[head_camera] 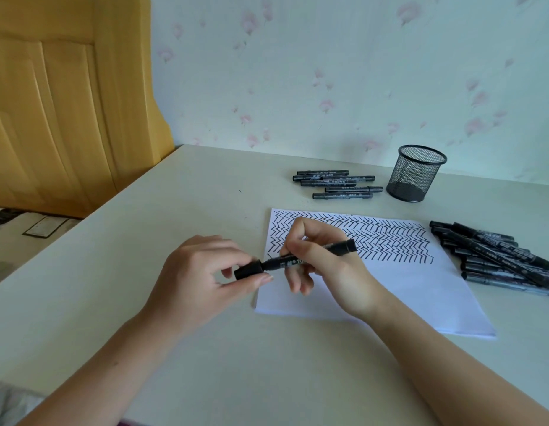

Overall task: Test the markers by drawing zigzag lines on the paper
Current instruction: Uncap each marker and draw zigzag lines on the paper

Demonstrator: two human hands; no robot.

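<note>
A black marker (285, 262) lies level between both hands, just above the left edge of the paper. My right hand (319, 256) grips its barrel. My left hand (202, 272) pinches the cap at the marker's left end between thumb and fingers. The white paper (405, 290) rests on the table, and rows of black zigzag lines cover its upper half. Its lower half is blank.
Several black markers (337, 183) lie in a group behind the paper. A bigger pile of markers (497, 256) sits right of the paper. A black mesh pen cup (416, 173) stands near the wall. The pale table (144, 235) ends at the left beside a wooden panel.
</note>
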